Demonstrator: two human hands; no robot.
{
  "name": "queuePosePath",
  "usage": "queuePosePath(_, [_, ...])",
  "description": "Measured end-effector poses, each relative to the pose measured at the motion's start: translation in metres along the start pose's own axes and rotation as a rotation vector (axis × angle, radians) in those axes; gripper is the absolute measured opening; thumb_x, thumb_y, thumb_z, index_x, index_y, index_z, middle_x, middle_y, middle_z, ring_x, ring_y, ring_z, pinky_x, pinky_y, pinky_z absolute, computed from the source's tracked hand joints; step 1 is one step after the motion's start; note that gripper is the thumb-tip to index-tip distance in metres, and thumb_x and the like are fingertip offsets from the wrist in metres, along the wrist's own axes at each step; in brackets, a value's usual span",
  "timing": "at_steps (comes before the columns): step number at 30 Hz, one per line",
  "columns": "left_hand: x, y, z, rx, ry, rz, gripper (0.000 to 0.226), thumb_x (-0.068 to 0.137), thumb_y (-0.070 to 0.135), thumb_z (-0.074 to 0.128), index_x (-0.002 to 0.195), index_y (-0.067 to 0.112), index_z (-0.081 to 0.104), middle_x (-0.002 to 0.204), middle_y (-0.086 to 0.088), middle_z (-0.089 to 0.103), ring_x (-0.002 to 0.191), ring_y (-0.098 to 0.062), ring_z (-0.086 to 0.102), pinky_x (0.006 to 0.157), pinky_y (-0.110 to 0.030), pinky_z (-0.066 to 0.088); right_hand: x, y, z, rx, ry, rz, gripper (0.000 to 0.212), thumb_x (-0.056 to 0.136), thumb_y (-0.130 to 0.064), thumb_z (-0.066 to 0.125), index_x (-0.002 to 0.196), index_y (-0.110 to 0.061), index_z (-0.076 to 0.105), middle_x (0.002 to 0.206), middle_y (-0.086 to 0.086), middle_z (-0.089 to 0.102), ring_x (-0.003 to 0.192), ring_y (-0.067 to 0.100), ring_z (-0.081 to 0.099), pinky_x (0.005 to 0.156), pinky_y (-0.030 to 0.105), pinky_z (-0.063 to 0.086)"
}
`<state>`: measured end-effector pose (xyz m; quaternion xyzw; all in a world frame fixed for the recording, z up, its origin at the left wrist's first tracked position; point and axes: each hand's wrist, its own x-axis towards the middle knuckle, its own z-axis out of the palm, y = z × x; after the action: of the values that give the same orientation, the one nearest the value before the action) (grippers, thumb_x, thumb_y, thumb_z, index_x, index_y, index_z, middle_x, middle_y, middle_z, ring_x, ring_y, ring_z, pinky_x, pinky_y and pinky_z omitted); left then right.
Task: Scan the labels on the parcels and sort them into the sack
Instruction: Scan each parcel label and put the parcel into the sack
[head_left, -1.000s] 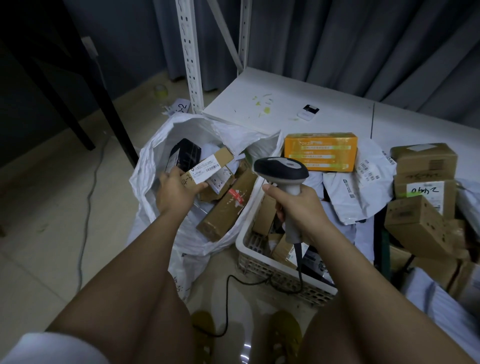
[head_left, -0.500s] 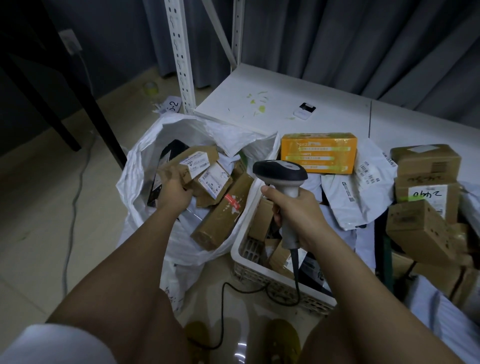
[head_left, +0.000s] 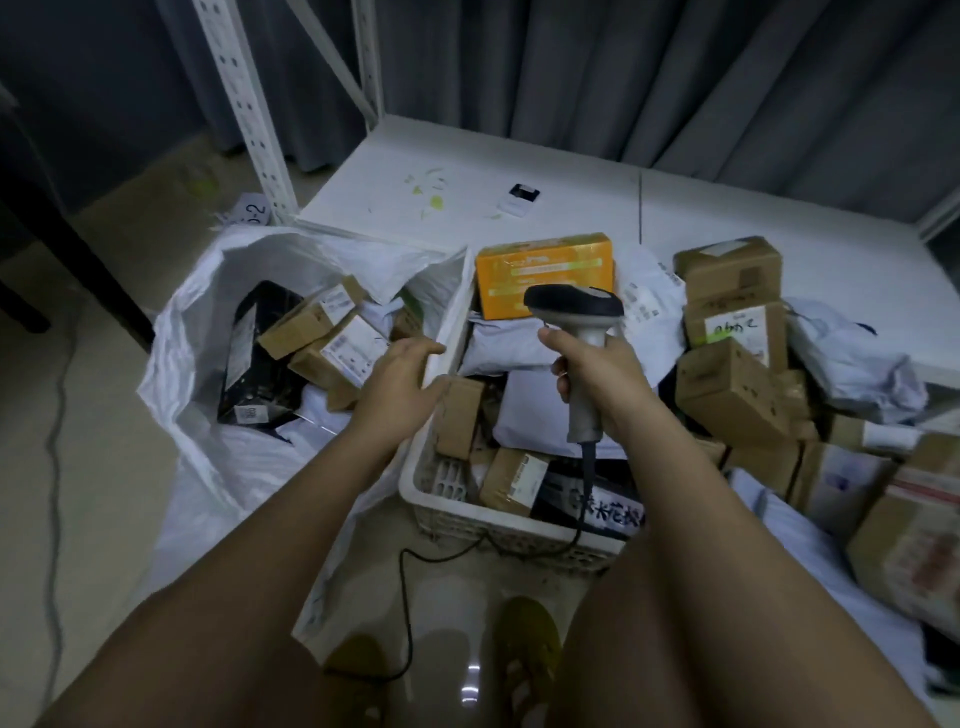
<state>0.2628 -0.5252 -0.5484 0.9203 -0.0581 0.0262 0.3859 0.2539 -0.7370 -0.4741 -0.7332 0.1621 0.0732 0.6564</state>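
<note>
**boxwatcher:** ok so what's each hand doing?

**sortguy:** Right hand (head_left: 597, 379) has its fingers wrapped round the grip of one barcode scanner (head_left: 576, 332), held upright with the head at 12 o'clock, over the white basket (head_left: 447, 499). Left hand (head_left: 400, 374) carries nothing, fingers relaxed and spread a bit, sitting right at the basket's left rim, between it and the sack (head_left: 208, 322).

**boxwatcher:** how many parcels in the sack?

**sortguy:** The sack's mouth gapes at 9 o'clock of the basket. I count two brown boxes with white labels (head_left: 332, 332) up top, one black flat parcel (head_left: 260, 358) at their 9, and some white mailers underneath; can't count those properly.

**boxwatcher:** and the basket?

**sortguy:** One orange box (head_left: 540, 270) at its 12 o'clock end, a grey mailer (head_left: 519, 343) below it, two small brown boxes (head_left: 460, 415) toward 7, plus a dark packet with writing. At 3 o'clock there's a pile of brown cartons (head_left: 732, 332), at least four stacked, more trailing down to 5.
</note>
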Motion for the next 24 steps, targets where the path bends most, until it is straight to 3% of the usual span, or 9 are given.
queuePosePath(3, [-0.004, 0.017, 0.037, -0.058, -0.110, -0.024, 0.038, 0.091, 0.013, 0.061, 0.127, 0.006, 0.055, 0.128, -0.015, 0.052, 0.118, -0.029, 0.050, 0.087, -0.025, 0.037, -0.004, 0.006, -0.027, -0.027, 0.089, 0.026, 0.019, 0.088, -0.022, 0.071, 0.087, -0.006, 0.061, 0.063, 0.007, 0.054, 0.047, 0.016, 0.048, 0.046, 0.025, 0.042])
queuePosePath(9, [0.007, 0.006, 0.117, -0.234, -0.435, -0.372, 0.018, 0.094, 0.027, 0.060, 0.099, 0.012, 0.053, 0.098, -0.009, 0.057, 0.081, -0.017, 0.055, 0.080, -0.041, 0.048, -0.007, 0.020, -0.061, 0.007, 0.164, 0.050, 0.017, 0.088, -0.017, 0.070, 0.080, -0.007, 0.059, 0.062, 0.007, 0.052, 0.049, 0.017, 0.045, 0.048, 0.025, 0.039])
queuePosePath(11, [0.013, -0.003, 0.142, -0.293, -0.433, -0.439, 0.029, 0.088, 0.026, 0.065, 0.110, 0.013, 0.052, 0.104, -0.008, 0.056, 0.090, -0.022, 0.057, 0.087, -0.042, 0.045, -0.005, 0.023, -0.066, -0.011, 0.149, 0.059, 0.017, 0.089, -0.018, 0.070, 0.088, -0.005, 0.060, 0.064, 0.008, 0.053, 0.050, 0.016, 0.046, 0.046, 0.023, 0.040])
queuePosePath(14, [0.017, -0.011, 0.170, -0.201, -0.300, -0.465, 0.076, 0.076, 0.021, 0.076, 0.140, 0.008, 0.038, 0.135, -0.014, 0.049, 0.123, -0.033, 0.049, 0.103, -0.042, 0.041, 0.003, 0.029, -0.070, -0.024, 0.146, 0.074, 0.017, 0.088, -0.020, 0.071, 0.088, -0.005, 0.061, 0.064, 0.007, 0.055, 0.049, 0.015, 0.047, 0.046, 0.024, 0.040])
queuePosePath(16, [0.017, -0.014, 0.183, -0.248, -0.258, -0.504, 0.079, 0.075, 0.015, 0.077, 0.141, 0.011, 0.034, 0.136, -0.014, 0.049, 0.124, -0.033, 0.049, 0.103, -0.042, 0.042, 0.011, 0.032, -0.069, -0.049, 0.136, 0.068, 0.017, 0.088, -0.020, 0.071, 0.086, -0.006, 0.061, 0.063, 0.006, 0.055, 0.047, 0.014, 0.047, 0.046, 0.024, 0.040])
queuePosePath(18, [0.021, -0.017, 0.192, -0.379, -0.214, -0.554, 0.057, 0.082, 0.010, 0.072, 0.131, 0.009, 0.043, 0.124, -0.015, 0.055, 0.114, -0.034, 0.054, 0.093, -0.041, 0.046, 0.019, 0.034, -0.067, -0.070, 0.125, 0.061, 0.017, 0.088, -0.021, 0.071, 0.086, -0.007, 0.061, 0.062, 0.005, 0.055, 0.046, 0.014, 0.047, 0.044, 0.022, 0.040])
queuePosePath(20, [0.023, -0.018, 0.192, -0.431, -0.152, -0.530, 0.014, 0.089, 0.005, 0.064, 0.098, 0.012, 0.056, 0.095, -0.009, 0.059, 0.095, -0.031, 0.056, 0.080, -0.038, 0.045, 0.026, 0.034, -0.064, -0.070, 0.128, 0.052, 0.017, 0.088, -0.020, 0.070, 0.090, -0.006, 0.062, 0.063, 0.004, 0.054, 0.048, 0.014, 0.047, 0.045, 0.023, 0.039])
queuePosePath(22, [0.026, -0.024, 0.188, -0.379, -0.085, -0.480, 0.012, 0.090, 0.003, 0.063, 0.082, 0.009, 0.057, 0.081, -0.008, 0.060, 0.083, -0.026, 0.055, 0.075, -0.034, 0.046, 0.029, 0.034, -0.062, -0.058, 0.144, 0.040, 0.017, 0.088, -0.019, 0.070, 0.092, -0.005, 0.062, 0.064, 0.005, 0.054, 0.049, 0.014, 0.047, 0.045, 0.023, 0.040])
queuePosePath(24, [0.027, -0.023, 0.176, -0.372, -0.034, -0.460, 0.002, 0.088, 0.003, 0.064, 0.087, 0.002, 0.065, 0.088, -0.018, 0.065, 0.083, -0.026, 0.059, 0.073, -0.033, 0.051, 0.029, 0.033, -0.059, -0.039, 0.160, 0.034, 0.016, 0.088, -0.017, 0.070, 0.089, -0.004, 0.061, 0.065, 0.006, 0.054, 0.049, 0.015, 0.047, 0.043, 0.020, 0.040])
